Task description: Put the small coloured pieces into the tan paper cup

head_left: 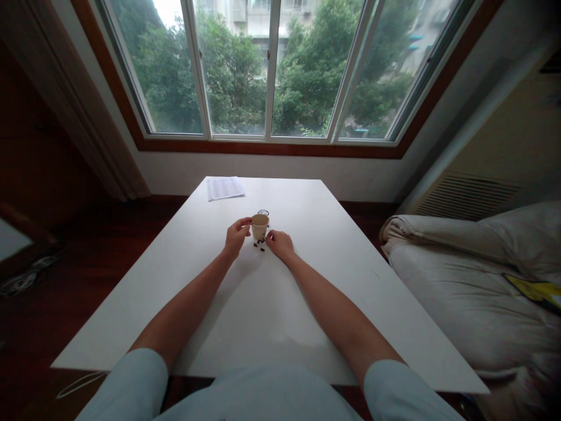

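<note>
A light brown cup [260, 228], which looks like a paper one, stands near the middle of the white table [280, 327]. My left hand [237, 235] holds it from the left, fingers at its upper side and thumb nearer me. Close to the cup's lower right is my right hand [281, 242], its fingers curled together; whatever they pinch is too small to make out. Several small dark beans [262, 249] lie on the table just in front of the cup. Behind the cup's rim shows a thin dark ring-shaped thing [263, 211], partly hidden.
Some printed sheets of paper [225, 188] lie at the table's far left corner. Beyond the table is a wall with a wide window [268, 137]. A pale padded sofa [464, 292] stands to the right. Coiled cables [26, 280] lie on the floor at left.
</note>
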`<state>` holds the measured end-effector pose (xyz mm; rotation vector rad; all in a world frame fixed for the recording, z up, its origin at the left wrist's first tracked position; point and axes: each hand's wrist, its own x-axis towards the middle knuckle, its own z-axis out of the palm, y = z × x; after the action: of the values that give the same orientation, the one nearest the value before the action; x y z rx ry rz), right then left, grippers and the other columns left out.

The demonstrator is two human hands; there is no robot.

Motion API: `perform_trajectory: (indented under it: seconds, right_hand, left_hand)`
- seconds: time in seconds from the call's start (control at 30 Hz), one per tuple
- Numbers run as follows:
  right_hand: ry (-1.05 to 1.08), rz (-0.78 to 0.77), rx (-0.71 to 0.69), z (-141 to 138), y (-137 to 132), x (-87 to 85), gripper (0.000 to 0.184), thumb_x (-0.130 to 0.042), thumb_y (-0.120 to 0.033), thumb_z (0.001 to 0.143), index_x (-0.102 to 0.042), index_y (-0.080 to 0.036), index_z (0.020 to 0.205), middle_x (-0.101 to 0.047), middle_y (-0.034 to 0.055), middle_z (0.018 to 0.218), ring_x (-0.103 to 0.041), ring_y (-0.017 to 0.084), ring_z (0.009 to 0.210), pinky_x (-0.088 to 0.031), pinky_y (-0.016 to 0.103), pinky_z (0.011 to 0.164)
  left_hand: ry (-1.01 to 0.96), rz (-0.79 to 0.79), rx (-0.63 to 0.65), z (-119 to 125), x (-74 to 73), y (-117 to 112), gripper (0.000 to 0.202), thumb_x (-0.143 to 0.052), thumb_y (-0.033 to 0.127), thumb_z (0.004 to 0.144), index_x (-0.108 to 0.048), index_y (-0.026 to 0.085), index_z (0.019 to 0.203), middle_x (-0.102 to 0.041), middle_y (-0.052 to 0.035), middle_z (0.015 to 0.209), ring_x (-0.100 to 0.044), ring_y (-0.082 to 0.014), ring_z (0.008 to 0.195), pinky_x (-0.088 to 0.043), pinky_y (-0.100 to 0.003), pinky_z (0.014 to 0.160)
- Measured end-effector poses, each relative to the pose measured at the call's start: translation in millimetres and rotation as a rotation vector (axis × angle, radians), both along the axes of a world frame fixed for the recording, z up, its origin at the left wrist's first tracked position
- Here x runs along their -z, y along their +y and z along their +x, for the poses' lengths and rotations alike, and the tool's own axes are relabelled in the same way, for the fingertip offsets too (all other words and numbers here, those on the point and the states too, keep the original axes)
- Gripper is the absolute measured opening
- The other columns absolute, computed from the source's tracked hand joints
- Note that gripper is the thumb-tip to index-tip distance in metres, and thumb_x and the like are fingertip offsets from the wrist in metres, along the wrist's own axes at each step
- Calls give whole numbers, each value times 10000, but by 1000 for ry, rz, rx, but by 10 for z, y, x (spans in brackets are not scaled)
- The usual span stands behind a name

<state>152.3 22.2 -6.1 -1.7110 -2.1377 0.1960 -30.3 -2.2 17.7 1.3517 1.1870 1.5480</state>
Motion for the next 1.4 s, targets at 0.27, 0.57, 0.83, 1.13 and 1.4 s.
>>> perform_trajectory:
  seconds: [0.27,0.57,0.83,1.13,1.4]
  right_hand:
    - [-7,-1,2,0,7,10,240,-507,-361,921,-715,-241,939,-719,43,927,-630,179,893,-394,269,792]
    - [29,-24,-4,-5,3,-11,223,-527,-365,918,-709,-237,934,-710,28,897,-623,167,871,-398,258,781]
    - [122,-13,-18,-9,36,59,158,-549,-286,887,-670,-211,954,-677,23,930,-590,137,836,-383,231,725]
    - [58,-14,-62,4,50,82,212,-545,-368,914,-697,-223,942,-666,26,928,-585,139,829,-380,238,737]
    - [34,31,-60,2,59,128,215,-544,-358,915,-706,-216,926,-678,41,926,-590,149,837,-377,240,741]
  left_hand:
    - [-214,-169,214,-46,-150,44,474,-646,368,783,-643,161,1210,-656,-108,1238,-579,-64,652,-555,-300,741]
    - [-146,-177,235,-184,-198,103,457,-679,398,762,-689,157,1151,-661,-106,1226,-595,-82,688,-561,-319,773]
    - [-51,-157,54,-326,17,206,309,-617,341,749,-710,149,973,-690,-62,896,-488,-55,560,-458,-224,587]
    - [313,-134,78,-323,213,123,278,-547,323,778,-711,152,923,-675,-40,783,-566,-112,639,-462,-242,618]
    - [560,-132,205,-273,295,71,304,-533,338,808,-716,169,983,-714,-28,842,-609,-136,714,-474,-256,696]
